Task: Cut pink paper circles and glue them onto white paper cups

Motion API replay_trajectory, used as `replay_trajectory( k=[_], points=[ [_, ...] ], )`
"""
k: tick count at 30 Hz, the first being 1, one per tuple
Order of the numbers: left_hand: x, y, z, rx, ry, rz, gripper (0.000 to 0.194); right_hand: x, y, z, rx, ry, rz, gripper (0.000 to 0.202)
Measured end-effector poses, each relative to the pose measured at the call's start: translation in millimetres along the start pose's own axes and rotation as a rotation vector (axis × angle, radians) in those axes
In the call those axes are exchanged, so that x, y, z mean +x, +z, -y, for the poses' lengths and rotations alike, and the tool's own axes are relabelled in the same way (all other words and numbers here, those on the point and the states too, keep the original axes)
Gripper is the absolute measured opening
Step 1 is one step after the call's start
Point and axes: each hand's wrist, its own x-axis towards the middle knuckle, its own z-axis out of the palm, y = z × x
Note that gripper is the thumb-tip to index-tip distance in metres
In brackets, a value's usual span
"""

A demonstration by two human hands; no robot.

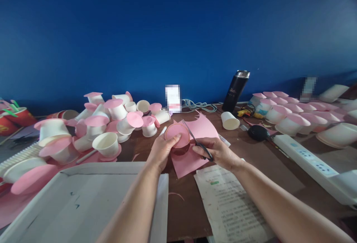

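Note:
My left hand [166, 147] grips a round pink paper disc [174, 132], thumb pressed on its face. A thin tan ring runs along the disc's edge; I cannot tell whether it is a separate template. My right hand [220, 152] is closed on the black handles of a pair of scissors [206, 154]. The scissor blades point up and left, lying at the disc's right edge. Beneath and beside both hands spreads a pink paper sheet [205, 128] with curved cut-outs. A lower piece of pink paper [185, 165] hangs over the brown table [184, 213].
Paper cups with pink paper discs [96, 121] crowd the left. More pink-topped cups [290, 118] stand at right, near a white power strip [306, 157] and a black mouse [258, 133]. A black flask [235, 90] stands behind. A printed sheet [225, 202] and white box lid [92, 198] lie in front.

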Motion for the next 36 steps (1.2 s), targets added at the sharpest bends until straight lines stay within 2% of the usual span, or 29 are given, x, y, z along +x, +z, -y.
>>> replay_trajectory(
  k=[8,23,36],
  points=[
    [1.9,-3.5,2.8,0.037,-0.006,0.015,0.044,-0.7,0.2,4.1,-0.04,0.014,-0.035,0.043],
    [3.1,-4.5,4.8,-0.005,-0.01,0.024,0.047,0.1,-2.2,-0.9,-0.161,-0.009,-0.063,0.049],
    [5.7,-5.5,6.1,0.047,-0.026,-0.069,0.047,-1.0,0.6,6.7,-0.224,-0.015,-0.075,0.054]
  ],
)
